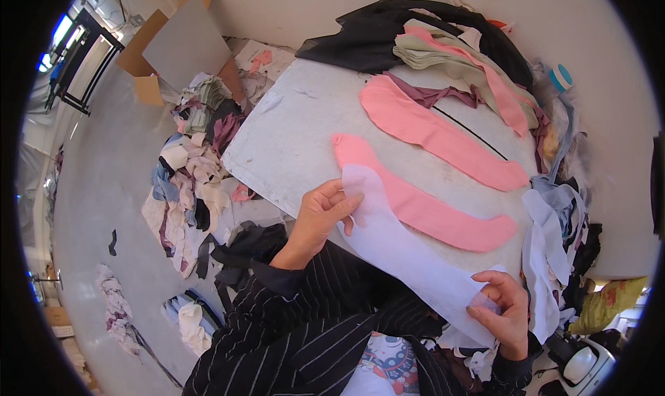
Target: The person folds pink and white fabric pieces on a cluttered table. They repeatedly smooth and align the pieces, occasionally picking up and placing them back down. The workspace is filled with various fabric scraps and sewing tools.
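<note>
A thin white interlining piece (408, 258), curved like a collar, hangs between my two hands. My left hand (327, 209) pinches its upper left end between thumb and fingers. At the lower right end, my right hand (499, 305) grips the same sheet, and its fingertips show through the material. Just beyond lies a curved stack of pink fabric pieces (441, 216) on the white tabletop (291, 136), partly covered by the white piece at its left end. Farther back rests a second curved pink stack (441, 136) of similar shape.
Black fabric (353, 40), sage-green layers (431, 53) and a mauve strip (441, 92) lie along the far edge. More white pieces (540, 271) hang at the right edge. Scrap heaps (197, 172) and a cardboard box (182, 48) stand on the floor at left.
</note>
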The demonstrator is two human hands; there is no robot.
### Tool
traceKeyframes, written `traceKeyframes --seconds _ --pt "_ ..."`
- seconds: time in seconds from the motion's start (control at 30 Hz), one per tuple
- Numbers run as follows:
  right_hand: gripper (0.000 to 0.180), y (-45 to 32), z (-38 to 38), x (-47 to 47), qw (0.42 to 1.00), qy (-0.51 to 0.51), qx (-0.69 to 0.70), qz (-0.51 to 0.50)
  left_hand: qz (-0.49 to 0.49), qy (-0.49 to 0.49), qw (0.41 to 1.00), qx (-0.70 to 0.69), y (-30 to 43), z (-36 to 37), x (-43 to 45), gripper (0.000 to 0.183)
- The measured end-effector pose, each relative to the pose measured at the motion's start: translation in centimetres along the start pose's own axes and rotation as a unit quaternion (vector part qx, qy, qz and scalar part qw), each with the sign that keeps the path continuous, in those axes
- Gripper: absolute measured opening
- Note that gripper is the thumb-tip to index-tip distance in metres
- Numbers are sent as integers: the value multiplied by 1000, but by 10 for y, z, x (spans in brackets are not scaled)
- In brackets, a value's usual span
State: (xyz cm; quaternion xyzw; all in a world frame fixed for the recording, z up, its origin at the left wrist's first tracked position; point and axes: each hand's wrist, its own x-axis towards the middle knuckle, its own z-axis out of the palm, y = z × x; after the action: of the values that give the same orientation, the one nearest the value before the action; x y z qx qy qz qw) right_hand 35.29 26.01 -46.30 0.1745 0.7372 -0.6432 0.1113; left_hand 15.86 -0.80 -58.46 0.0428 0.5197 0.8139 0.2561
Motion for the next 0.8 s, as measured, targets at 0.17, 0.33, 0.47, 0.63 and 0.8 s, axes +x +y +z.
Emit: traceKeyframes --seconds 0.17,0.33,0.47,0.63,0.8 --pt "51 29 -7 31 995 42 -94 15 -18 37 996 76 0 -10 18 21" --pt "53 50 -20 69 988 38 -147 -15 26 69 980 187 2 -19 43 17" --pt "51 53 -25 90 984 35 -173 -20 86 133 934 319 -5 -20 63 15" --pt "49 59 -32 104 986 44 -157 -21 150 188 870 430 -18 -36 76 14" --pt "48 63 -41 109 988 49 -144 -18 144 200 857 452 -19 -32 78 12"
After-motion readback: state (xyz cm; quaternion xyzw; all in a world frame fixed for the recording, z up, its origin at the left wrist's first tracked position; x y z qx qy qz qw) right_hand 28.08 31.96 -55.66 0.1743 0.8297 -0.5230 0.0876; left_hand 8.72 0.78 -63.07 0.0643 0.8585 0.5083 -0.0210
